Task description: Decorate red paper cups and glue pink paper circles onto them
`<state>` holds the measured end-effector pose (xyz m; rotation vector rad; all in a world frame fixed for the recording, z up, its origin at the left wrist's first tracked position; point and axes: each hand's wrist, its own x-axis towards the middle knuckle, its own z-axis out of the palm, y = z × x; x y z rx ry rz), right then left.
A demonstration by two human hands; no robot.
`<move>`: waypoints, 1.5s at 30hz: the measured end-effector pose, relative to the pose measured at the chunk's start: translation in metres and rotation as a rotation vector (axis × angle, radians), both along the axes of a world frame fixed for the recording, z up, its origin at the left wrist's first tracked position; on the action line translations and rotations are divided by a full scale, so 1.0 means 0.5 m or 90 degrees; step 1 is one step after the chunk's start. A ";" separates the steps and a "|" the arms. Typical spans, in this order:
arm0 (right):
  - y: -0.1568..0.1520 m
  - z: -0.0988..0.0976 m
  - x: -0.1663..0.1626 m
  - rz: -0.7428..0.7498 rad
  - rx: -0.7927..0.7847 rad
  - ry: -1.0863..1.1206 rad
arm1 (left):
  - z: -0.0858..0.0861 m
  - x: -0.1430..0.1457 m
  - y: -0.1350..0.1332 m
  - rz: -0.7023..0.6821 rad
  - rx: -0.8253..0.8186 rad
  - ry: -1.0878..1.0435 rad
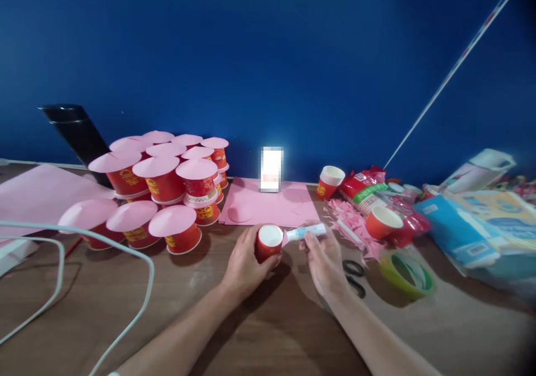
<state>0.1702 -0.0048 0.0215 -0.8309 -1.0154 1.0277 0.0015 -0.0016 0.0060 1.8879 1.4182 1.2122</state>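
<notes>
Left hand (246,260) wraps around a red cup (269,243).

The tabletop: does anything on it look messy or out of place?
Mostly the loose pink paper scraps, strewn in a ragged heap beside the red plastic pack. They look untidy against the upright, pink-topped cups grouped on the left.

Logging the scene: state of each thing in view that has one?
Cup, white end up
Glue stick, tip toward cup
Left hand, gripping cup
Right hand, gripping glue stick
Phone, upright, screen bright
Cone-topped cups, upside down, some stacked
Scissors, blades hidden
Tape roll, lying flat
Paper scraps, heaped
Middle pink sheets, flat
</notes>
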 end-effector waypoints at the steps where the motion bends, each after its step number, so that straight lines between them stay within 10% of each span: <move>1: -0.003 0.000 0.000 -0.004 0.017 -0.036 | 0.000 0.000 0.000 -0.003 -0.003 -0.001; 45: -0.031 0.011 -0.008 -0.006 0.115 -0.273 | 0.002 0.002 0.003 -0.008 0.007 0.003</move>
